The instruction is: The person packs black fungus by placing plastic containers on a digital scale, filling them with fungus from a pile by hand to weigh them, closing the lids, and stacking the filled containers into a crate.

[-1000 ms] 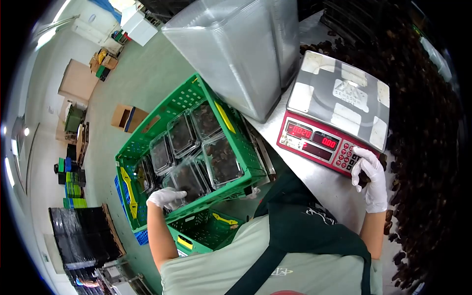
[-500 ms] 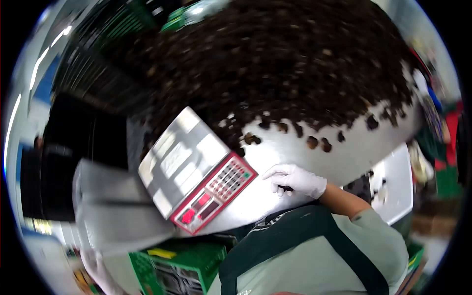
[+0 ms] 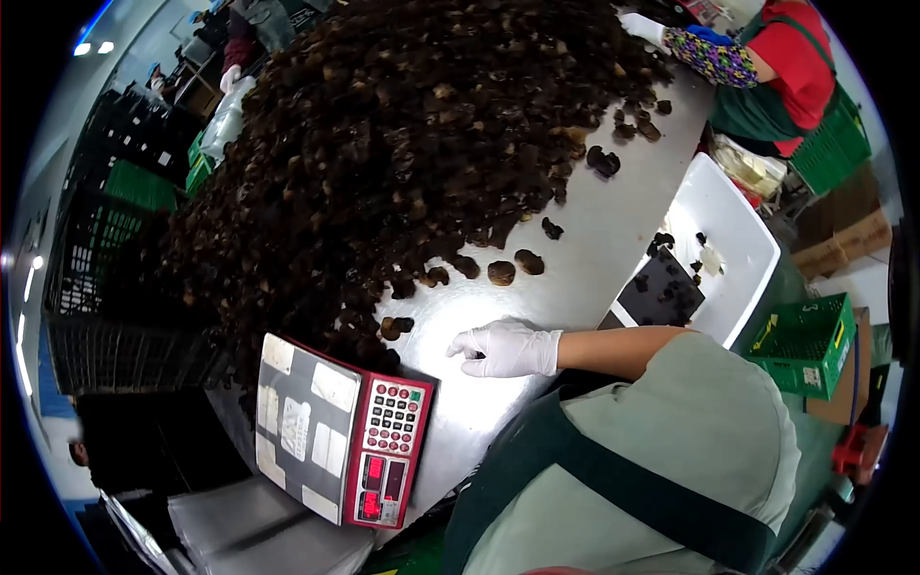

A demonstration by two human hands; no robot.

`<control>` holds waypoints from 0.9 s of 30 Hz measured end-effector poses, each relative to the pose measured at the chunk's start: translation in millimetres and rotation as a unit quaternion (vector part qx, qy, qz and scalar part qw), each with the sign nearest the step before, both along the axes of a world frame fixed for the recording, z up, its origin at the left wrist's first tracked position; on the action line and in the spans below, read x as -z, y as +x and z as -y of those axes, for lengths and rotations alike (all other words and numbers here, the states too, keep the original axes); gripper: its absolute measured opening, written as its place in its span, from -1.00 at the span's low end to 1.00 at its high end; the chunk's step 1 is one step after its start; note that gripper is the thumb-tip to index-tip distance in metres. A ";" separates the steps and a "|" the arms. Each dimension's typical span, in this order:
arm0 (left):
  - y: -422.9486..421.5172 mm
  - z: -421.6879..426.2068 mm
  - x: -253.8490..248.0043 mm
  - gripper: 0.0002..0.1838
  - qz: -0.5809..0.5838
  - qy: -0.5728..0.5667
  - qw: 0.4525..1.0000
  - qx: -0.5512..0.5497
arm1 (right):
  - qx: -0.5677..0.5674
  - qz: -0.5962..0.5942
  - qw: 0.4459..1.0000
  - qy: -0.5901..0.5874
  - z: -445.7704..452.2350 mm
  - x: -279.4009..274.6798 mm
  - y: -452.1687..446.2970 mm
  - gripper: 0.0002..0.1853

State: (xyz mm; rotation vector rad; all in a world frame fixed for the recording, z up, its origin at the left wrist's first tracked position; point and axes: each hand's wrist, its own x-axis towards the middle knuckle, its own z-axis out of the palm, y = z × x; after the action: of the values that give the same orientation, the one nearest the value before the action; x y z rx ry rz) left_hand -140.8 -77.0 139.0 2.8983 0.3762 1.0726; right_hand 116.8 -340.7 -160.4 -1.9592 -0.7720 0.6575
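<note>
My right hand (image 3: 508, 348), in a white glove, is over the metal table (image 3: 575, 240) just right of the scale. Its fingers are curled in, with a dark spot between thumb and fingers that I cannot make out. Beyond the hand rises a big heap of dark brown mushroom pieces (image 3: 383, 125) that look like wood ear, a few lying loose near the table's edge. The digital scale (image 3: 307, 431) has a grey plate, a red keypad panel and lit red digits; nothing lies on its plate. My left hand is out of view.
Grey plastic bags (image 3: 259, 527) lie left of the scale, near black crates (image 3: 96, 355). At right are a white tub (image 3: 752, 259) with dark scraps and a green crate (image 3: 805, 345). A co-worker's gloved hand (image 3: 642, 29) touches the heap's far side; other people stand farther back.
The view has turned right, so scale and heap sit farther left and the co-worker and tub show more fully. My left hand, earlier by the grey bags, has left the view.
</note>
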 end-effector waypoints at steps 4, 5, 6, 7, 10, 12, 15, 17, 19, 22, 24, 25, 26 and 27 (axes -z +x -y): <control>0.3 -31.6 74.8 -0.42 -0.099 0.032 0.992 0.075 | 0.119 0.226 0.966 -0.052 26.8 1.8 6.6 -0.58; -7.2 -54.9 115.3 -0.40 -0.189 0.071 0.975 0.088 | 0.136 0.310 0.938 -0.073 35.7 10.8 12.8 -0.56; -7.4 -67.4 147.2 -0.35 -0.278 0.111 0.949 0.100 | 0.137 0.309 0.938 -0.074 45.4 6.5 18.5 -0.56; 11.7 -59.4 168.3 -0.61 -0.227 0.054 0.971 0.055 | 0.158 0.274 0.941 -0.120 54.8 -1.8 24.9 -0.52; 48.1 -39.1 194.9 -0.80 -0.201 -0.108 0.973 0.028 | 0.209 0.263 0.929 -0.155 77.1 -3.6 40.7 -0.38; 54.0 -37.0 211.8 -0.62 -0.145 -0.260 0.952 0.072 | 0.239 0.284 0.917 -0.147 83.9 5.6 50.0 -0.28; 58.7 -24.9 188.0 -0.49 -0.180 -0.165 0.963 0.116 | 0.217 0.310 0.913 -0.152 81.6 14.4 68.7 0.01; 55.6 -12.9 174.6 -0.47 -0.177 -0.193 0.961 0.092 | 0.217 0.344 0.902 -0.147 69.3 10.0 87.6 0.03; 51.7 -15.5 180.2 -0.44 -0.133 -0.214 0.965 0.075 | 0.219 0.367 0.893 -0.139 54.6 4.1 109.1 0.08; 41.9 -22.9 190.1 -0.45 -0.124 -0.180 0.975 0.042 | 0.244 0.368 0.881 -0.168 27.2 -5.3 138.6 0.08; 36.9 -28.4 198.2 -0.47 -0.117 -0.192 0.974 0.041 | 0.245 0.363 0.878 -0.194 17.5 -8.2 148.3 -0.01; 35.2 -30.6 200.8 -0.47 -0.109 -0.211 0.970 0.048 | 0.223 0.329 0.894 -0.208 15.0 -11.6 149.1 -0.07; 33.7 -32.9 202.6 -0.48 -0.100 -0.230 0.967 0.054 | 0.201 0.296 0.907 -0.222 12.7 -14.0 149.4 -0.13; 33.2 -34.6 203.3 -0.48 -0.097 -0.232 0.966 0.053 | 0.203 0.312 0.902 -0.220 13.1 -14.3 145.0 -0.26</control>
State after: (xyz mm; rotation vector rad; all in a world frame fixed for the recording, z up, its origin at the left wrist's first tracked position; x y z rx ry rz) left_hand -107.6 -42.4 -64.3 2.5663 0.4079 0.5872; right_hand 261.8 -353.8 -146.1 -2.7012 -0.5707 -0.0843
